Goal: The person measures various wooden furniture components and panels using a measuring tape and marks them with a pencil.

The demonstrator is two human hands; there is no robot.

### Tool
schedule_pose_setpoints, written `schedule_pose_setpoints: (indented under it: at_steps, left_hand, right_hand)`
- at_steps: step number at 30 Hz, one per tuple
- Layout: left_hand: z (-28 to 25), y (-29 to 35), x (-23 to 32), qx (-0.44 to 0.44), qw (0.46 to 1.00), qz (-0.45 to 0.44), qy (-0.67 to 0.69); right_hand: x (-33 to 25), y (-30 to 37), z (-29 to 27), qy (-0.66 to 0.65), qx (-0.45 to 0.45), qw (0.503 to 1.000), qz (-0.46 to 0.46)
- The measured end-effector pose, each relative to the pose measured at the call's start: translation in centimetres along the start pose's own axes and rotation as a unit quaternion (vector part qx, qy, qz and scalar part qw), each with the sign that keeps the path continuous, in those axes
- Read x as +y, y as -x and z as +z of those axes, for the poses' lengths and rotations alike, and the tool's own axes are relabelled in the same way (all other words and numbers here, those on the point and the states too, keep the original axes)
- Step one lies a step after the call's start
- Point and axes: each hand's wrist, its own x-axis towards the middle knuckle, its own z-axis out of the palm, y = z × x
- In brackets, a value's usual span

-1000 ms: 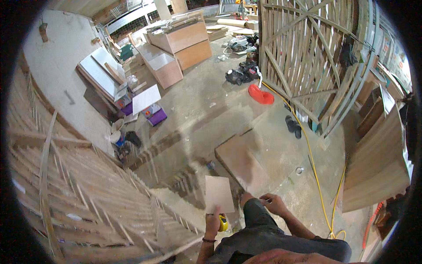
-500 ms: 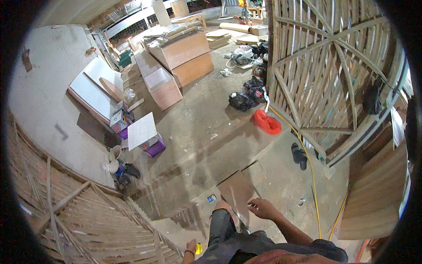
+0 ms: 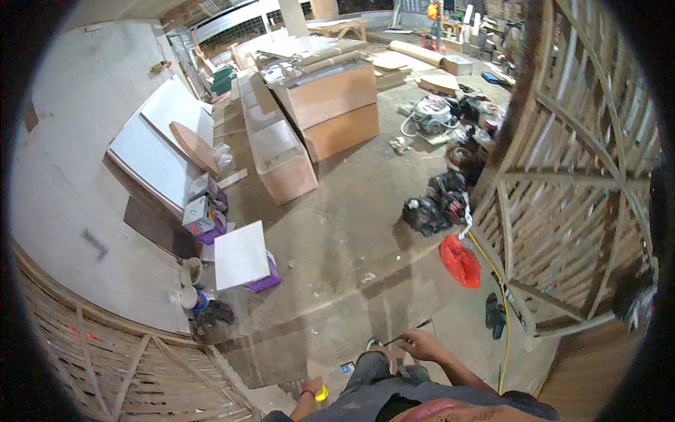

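Tape measure (image 3: pixel 322 392) in grip of left hand (image 3: pixel 310 387), right hand (image 3: pixel 422 346) well apart, its grip unclear

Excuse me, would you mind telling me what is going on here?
Someone's left hand holds a yellow object, possibly a tape measure. The right hand is raised ahead of the body; whether it grips anything is unclear. Further ahead, a red bag and black bags lie on the floor.

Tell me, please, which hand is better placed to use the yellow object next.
Probably the left hand: the yellow object appears to be in its grasp, while the right hand is well apart from it and seems to hold a thin dark item.
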Motion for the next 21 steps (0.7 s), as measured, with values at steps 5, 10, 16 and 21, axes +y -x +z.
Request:
schedule_pose_setpoints:
  at_steps: [5,10,16,21]
  left_hand:
    - [-15.6,-4.8,16.7,0.023,0.983,0.115,0.145]
    - [-25.7,-9.9,35.9,0.045,0.971,0.186,0.141]
    - [-34.6,-15.8,54.5,0.009,0.969,0.21,0.133]
    - [-46.0,-11.7,68.7,-0.042,0.96,0.238,0.14]
  right_hand:
    - [-4.4,-8.8,-10.9,0.002,0.008,1.0,0.022]
    - [-0.3,-20.0,-17.8,-0.018,0.053,0.997,0.058]
    - [0.6,-35.2,-29.1,0.01,0.031,0.998,0.06]
    - [-3.6,-46.0,-43.3,-0.057,0.022,0.998,0.027]
